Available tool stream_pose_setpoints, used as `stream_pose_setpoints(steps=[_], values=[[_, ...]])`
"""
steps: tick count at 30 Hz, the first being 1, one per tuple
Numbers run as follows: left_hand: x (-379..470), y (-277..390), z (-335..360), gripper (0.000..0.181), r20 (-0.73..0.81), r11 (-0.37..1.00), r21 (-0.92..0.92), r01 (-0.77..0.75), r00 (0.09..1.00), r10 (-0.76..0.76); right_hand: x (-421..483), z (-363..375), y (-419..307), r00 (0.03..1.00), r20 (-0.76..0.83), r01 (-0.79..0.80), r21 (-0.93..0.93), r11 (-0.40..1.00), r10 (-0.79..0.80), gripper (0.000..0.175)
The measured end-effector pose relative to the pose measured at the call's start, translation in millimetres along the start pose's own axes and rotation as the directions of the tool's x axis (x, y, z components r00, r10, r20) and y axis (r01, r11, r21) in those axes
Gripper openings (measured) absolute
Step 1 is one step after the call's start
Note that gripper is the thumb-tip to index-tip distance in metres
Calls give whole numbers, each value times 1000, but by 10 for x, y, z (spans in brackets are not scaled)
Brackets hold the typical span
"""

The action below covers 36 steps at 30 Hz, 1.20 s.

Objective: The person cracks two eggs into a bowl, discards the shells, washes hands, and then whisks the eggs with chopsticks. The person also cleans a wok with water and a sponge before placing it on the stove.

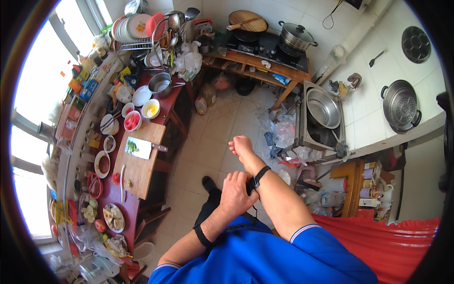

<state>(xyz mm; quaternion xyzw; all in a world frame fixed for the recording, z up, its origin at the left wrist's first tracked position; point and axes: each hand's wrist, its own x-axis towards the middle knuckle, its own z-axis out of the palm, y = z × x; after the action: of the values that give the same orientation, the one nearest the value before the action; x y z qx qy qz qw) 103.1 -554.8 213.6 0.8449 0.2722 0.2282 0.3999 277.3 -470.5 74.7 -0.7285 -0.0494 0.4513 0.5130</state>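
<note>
In front of my blue shirt, my left hand point(234, 194) reaches across to my right wrist. Its fingers and thumb are on a black wristband point(263, 173) with a small dark case, fastened around that wrist. Loosely curled, my right hand point(242, 145) is held out over the tiled floor, with nothing visible in it. A second black band point(203, 236) circles my left forearm. To my left, a wooden cutting board point(142, 177) lies on a red table, apart from both hands. A cleaver point(140, 147) rests flat on it, handle towards the floor side.
Bowls of red chopped pieces point(132, 121) and yellow egg point(150, 109) stand behind the board, near a steel pot point(159, 85). A lidded pot point(297, 36) is on the stove ahead. At right, a steel basin point(323, 108) sits in the sink, with plastic bags point(283, 131) beside it.
</note>
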Motion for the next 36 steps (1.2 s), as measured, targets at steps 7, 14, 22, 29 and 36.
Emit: stream_pose_setpoints(steps=[7, 14, 22, 29, 36], values=[[1071, -253, -39, 33, 78, 991, -39, -131, 988, 134, 707, -64, -212, 953, -78, 194, -587, 786, -293, 21], [2081, -196, -146, 32, 271, 978, -50, -201, 940, 207, 910, -242, -608, 936, 121, 276, -837, 473, -332, 16], [2914, 28, 205, 35, 376, 944, -117, -310, 866, 331, 1862, -1089, -1410, 847, -75, 277, -783, 558, -527, 15], [3766, 22, 780, 29, 395, 958, -135, -253, 873, 286, 3042, -1744, -2647, 986, -146, 30, 645, 763, 85, 15], [4604, 361, 926, 28, 455, 966, -33, -256, 857, 242, 3210, -1859, -2329, 767, -212, 262, -758, 597, -606, 33]])
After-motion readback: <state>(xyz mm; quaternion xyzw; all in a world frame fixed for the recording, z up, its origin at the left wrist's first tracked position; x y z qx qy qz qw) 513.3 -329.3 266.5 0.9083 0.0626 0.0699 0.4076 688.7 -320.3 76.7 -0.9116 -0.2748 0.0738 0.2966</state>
